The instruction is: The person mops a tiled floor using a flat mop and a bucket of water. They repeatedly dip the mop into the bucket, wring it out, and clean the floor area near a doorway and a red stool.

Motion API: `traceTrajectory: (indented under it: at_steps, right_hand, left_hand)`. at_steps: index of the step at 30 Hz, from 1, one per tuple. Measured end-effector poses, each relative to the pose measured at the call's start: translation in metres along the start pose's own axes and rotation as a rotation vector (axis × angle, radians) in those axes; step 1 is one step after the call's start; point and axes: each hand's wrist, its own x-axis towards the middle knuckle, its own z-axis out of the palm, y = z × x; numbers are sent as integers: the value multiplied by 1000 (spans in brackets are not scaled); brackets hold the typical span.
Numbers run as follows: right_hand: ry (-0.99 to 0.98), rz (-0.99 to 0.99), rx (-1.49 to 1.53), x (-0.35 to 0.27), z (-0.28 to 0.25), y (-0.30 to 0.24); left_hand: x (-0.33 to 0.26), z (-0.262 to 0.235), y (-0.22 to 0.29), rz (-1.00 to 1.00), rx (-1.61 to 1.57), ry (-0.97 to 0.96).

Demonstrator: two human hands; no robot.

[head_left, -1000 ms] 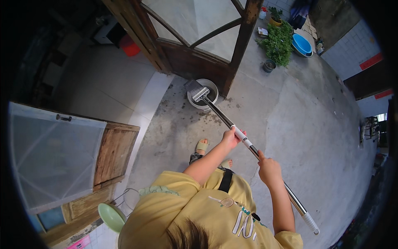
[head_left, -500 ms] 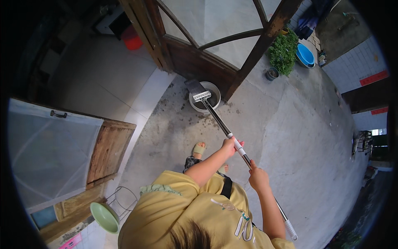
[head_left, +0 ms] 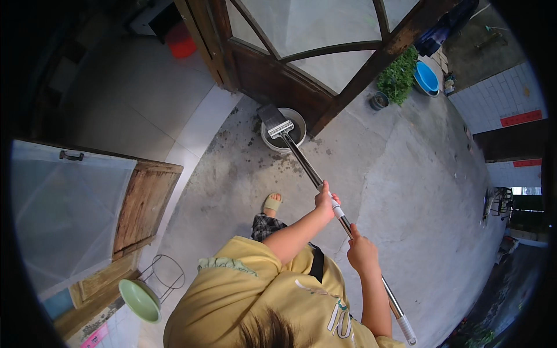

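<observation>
Both hands hold a flat squeeze mop (head_left: 303,161) with a silver pole and white fittings, slanting away to the far left. My left hand (head_left: 326,203) is wrapped round the pole near a white collar, about midway. Closer to me, my right hand (head_left: 362,252) grips the pole with its thumb lying along it. The white grip end sticks out past my right forearm. At the far end, the white mop clamp (head_left: 282,129) is over a round whitish bucket (head_left: 303,129). A dark flat pad (head_left: 270,115) extends from the clamp past the bucket's far-left rim.
An open wooden glazed door (head_left: 272,72) stands just behind the bucket. Another door leaf (head_left: 148,211) is at left, by a pale threshold. Wet spots mark the concrete beside the bucket. A green basin (head_left: 139,301) is at lower left; potted plants (head_left: 397,78) and blue basins (head_left: 426,77) are far right.
The view has shifted slightly, and more of my checked trouser leg shows while my other foot is now hidden. Both hands keep their hold on the mop, its head still at the bucket.
</observation>
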Motion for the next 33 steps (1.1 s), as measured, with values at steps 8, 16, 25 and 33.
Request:
traceTrajectory:
  at_steps: [8, 16, 25, 33]
  right_hand:
    - [22, 63, -111, -6, 6, -5]
    - [0, 55, -72, -6, -1, -8]
    - [-22, -6, 172, 5, 10, -2]
    - [-15, 27, 338, 6, 23, 7]
  left_hand:
    - [8, -2, -14, 34, 49, 69]
    - [-22, 8, -3, 38, 143, 102]
    - [10, -30, 2, -182, -177, -335]
    - [13, -30, 1, -214, -187, -322]
